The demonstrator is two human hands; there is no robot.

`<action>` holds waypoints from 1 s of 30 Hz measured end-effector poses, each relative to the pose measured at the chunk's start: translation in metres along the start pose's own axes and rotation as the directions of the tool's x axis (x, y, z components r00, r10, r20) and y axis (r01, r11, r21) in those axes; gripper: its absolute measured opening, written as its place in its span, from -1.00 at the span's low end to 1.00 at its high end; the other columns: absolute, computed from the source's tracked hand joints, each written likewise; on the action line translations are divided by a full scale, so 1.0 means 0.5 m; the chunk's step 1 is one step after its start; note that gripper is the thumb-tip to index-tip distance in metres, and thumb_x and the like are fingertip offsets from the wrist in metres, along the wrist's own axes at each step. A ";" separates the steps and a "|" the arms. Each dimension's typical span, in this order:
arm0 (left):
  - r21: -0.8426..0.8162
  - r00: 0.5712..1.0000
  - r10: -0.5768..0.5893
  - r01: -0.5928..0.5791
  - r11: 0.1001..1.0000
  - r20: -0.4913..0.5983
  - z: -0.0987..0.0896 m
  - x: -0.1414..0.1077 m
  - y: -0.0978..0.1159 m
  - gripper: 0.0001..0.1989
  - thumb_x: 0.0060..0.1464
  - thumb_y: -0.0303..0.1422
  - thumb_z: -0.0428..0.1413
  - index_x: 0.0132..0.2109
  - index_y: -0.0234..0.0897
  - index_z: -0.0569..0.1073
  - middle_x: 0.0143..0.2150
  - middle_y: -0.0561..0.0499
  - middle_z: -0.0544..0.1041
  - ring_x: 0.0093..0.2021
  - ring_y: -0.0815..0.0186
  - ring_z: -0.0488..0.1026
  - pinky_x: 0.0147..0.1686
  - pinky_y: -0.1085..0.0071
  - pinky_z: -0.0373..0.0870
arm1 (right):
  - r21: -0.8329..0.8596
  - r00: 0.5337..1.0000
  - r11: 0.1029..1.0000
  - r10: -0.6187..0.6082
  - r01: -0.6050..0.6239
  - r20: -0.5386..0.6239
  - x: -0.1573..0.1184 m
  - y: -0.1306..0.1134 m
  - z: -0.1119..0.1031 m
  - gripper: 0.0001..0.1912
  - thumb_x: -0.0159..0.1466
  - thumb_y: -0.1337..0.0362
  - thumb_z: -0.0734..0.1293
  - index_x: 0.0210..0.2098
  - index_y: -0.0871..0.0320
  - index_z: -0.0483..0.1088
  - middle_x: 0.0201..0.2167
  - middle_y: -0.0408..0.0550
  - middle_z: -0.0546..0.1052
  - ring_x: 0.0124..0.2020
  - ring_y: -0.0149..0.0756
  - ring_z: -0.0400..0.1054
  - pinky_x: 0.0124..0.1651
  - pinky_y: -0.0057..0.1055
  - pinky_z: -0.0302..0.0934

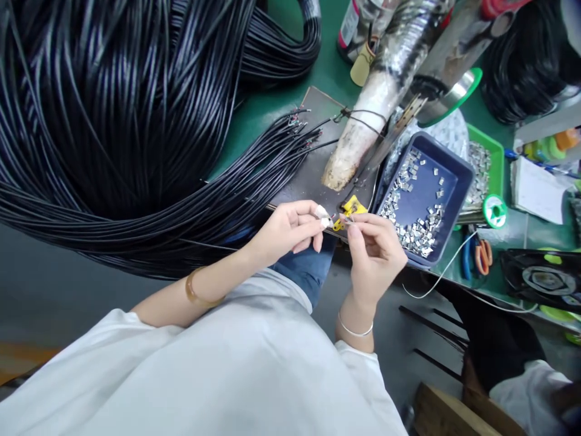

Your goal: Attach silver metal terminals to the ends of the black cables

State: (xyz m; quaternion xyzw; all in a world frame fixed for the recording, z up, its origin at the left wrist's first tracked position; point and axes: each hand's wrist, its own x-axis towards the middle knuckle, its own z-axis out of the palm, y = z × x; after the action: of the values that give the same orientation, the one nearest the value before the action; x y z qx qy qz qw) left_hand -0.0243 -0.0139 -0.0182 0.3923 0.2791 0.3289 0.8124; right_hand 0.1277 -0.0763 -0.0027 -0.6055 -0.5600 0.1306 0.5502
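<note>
My left hand point(297, 227) is pinched closed, with white wrapping on a fingertip, at the near edge of the dark board point(313, 175). Facing it, my right hand point(374, 248) pinches too, its fingertips close to the left ones. What lies between the fingertips is too small to name. Just behind them is a yellow tool point(354, 207). Stripped ends of a bundle of black cables point(272, 151) rest on the board to the left. Right of my right hand, a blue tray point(420, 188) holds several small metal clips point(422, 236).
Large coils of black cable point(113, 109) fill the left. A wrapped duct point(363, 121) slants down over the board. At right are a green tray point(497, 163), a wire spool point(494, 212), orange-handled pliers point(482, 257) and a black fan point(544, 278). A person's sleeve point(521, 387) shows lower right.
</note>
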 end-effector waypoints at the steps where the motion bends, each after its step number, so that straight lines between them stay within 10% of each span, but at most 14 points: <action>1: 0.029 1.000 0.011 -0.011 1.000 -0.007 0.003 0.001 0.000 -0.81 0.12 -0.31 0.21 -0.27 -0.33 0.38 -0.59 0.10 0.50 -0.74 0.60 0.11 -0.72 0.61 -0.03 | 0.031 0.999 0.999 0.032 -0.032 0.028 0.000 0.004 0.002 -0.96 0.26 0.35 0.39 -0.31 0.10 0.51 -0.26 -0.12 0.55 -0.23 -0.36 0.53 -0.25 -0.36 0.53; 12: 0.376 0.977 0.210 -0.178 0.910 -0.047 0.019 0.008 0.009 -0.88 0.01 -0.38 0.26 -0.35 -0.37 0.52 -0.49 0.05 0.51 -0.51 0.46 0.41 -0.47 0.55 0.36 | 0.083 0.986 0.990 0.103 -0.115 0.132 0.007 0.020 -0.003 -0.97 0.24 0.31 0.40 -0.32 0.10 0.52 -0.26 -0.11 0.57 -0.22 -0.38 0.52 -0.23 -0.39 0.50; 19: 0.771 0.846 0.503 -0.436 0.464 0.175 0.015 0.004 -0.007 -0.83 0.20 -0.36 0.12 -0.31 -0.29 0.58 -0.38 -0.04 0.60 -0.37 0.37 0.49 -0.27 0.46 0.37 | 0.000 0.992 0.999 0.051 -0.051 0.117 0.002 0.010 -0.012 -0.94 0.24 0.37 0.39 -0.30 0.09 0.52 -0.24 -0.11 0.57 -0.19 -0.35 0.53 -0.16 -0.32 0.51; 25: 0.351 0.993 0.114 -0.121 0.929 0.041 0.035 -0.010 -0.008 -0.73 0.25 -0.21 0.09 -0.35 -0.31 0.40 -0.57 0.11 0.41 -0.59 0.48 0.30 -0.52 0.54 0.24 | -0.034 0.997 0.996 -0.079 0.078 -0.023 -0.020 0.009 0.011 -0.87 0.21 0.43 0.40 -0.30 0.06 0.51 -0.22 -0.14 0.57 -0.16 -0.32 0.53 -0.07 -0.21 0.52; 30: 0.120 0.998 -0.006 -0.001 0.993 0.057 0.027 -0.009 0.007 -0.70 0.15 -0.17 0.20 -0.36 -0.33 0.40 -0.61 0.12 0.38 -0.62 0.53 0.20 -0.61 0.58 0.09 | 0.087 1.000 0.996 0.021 -0.021 0.000 -0.020 0.017 0.017 -0.90 0.23 0.40 0.39 -0.30 0.07 0.52 -0.23 -0.13 0.57 -0.20 -0.34 0.54 -0.12 -0.25 0.53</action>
State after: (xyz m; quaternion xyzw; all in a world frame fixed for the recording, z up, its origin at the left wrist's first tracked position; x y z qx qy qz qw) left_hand -0.0185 -0.0217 -0.0070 0.4495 0.2757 0.2991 0.7953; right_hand 0.1223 -0.0780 -0.0173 -0.5869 -0.5472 0.1600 0.5749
